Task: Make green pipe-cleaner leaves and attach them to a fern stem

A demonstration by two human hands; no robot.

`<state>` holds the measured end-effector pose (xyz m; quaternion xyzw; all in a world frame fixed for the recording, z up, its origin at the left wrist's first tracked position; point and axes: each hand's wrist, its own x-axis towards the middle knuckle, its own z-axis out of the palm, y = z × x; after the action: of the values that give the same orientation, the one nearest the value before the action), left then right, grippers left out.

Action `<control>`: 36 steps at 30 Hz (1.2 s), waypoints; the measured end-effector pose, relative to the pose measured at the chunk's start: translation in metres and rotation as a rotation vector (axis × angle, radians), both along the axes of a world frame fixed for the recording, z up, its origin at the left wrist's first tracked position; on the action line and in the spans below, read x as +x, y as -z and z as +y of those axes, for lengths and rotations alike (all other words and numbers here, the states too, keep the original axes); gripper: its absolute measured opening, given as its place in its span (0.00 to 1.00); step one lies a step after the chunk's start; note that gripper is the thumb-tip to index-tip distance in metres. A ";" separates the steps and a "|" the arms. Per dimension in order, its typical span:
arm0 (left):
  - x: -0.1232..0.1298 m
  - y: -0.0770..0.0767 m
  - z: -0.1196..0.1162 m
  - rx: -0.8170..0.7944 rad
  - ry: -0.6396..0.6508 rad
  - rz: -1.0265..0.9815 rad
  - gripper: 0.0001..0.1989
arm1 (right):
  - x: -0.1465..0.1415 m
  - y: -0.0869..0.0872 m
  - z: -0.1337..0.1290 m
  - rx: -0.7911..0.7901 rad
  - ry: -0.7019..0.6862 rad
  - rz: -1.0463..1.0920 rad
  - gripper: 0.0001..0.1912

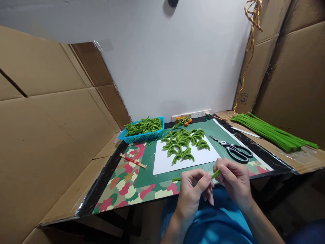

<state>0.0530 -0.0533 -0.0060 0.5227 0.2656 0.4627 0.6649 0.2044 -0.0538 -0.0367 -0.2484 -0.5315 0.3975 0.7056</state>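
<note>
A green pipe cleaner (215, 174) runs between my two hands, just over the table's front edge. My left hand (194, 188) pinches it between thumb and fingers, and one end sticks out to the left. The other end is pinched in my right hand (233, 178), where its tip is mostly hidden by the fingers. Beyond my hands, several bent green pipe-cleaner pieces (180, 142) lie in curved clusters on a white sheet of paper (162, 166). To the right of the sheet rest black-handled scissors (235, 150), blades pointing away to the left.
A blue basket (142, 137) heaped with green pieces stands at the back left. Wrapped chopsticks (133, 161) lie at the left. Orange-and-green pipe-cleaner flowers (184, 121) rest near the wall. A bundle of straight green pipe cleaners (271, 132) lies at the right. Cardboard walls (50, 112) flank the table.
</note>
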 end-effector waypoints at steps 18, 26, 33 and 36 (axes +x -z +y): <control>0.006 -0.002 -0.008 0.144 -0.079 0.079 0.25 | -0.003 -0.003 0.003 -0.060 -0.091 0.197 0.21; -0.006 -0.006 -0.012 0.315 -0.224 0.218 0.20 | 0.012 -0.012 -0.004 0.170 0.233 -0.342 0.14; -0.004 -0.006 -0.011 0.298 -0.158 0.207 0.18 | 0.010 0.000 -0.001 0.136 0.160 -0.126 0.15; -0.001 -0.005 -0.008 0.234 -0.122 0.186 0.20 | 0.012 0.003 0.000 0.093 0.160 -0.076 0.15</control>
<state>0.0518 -0.0616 -0.0009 0.6200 0.3014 0.4797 0.5428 0.2164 -0.0538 -0.0394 -0.2721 -0.5541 0.3050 0.7252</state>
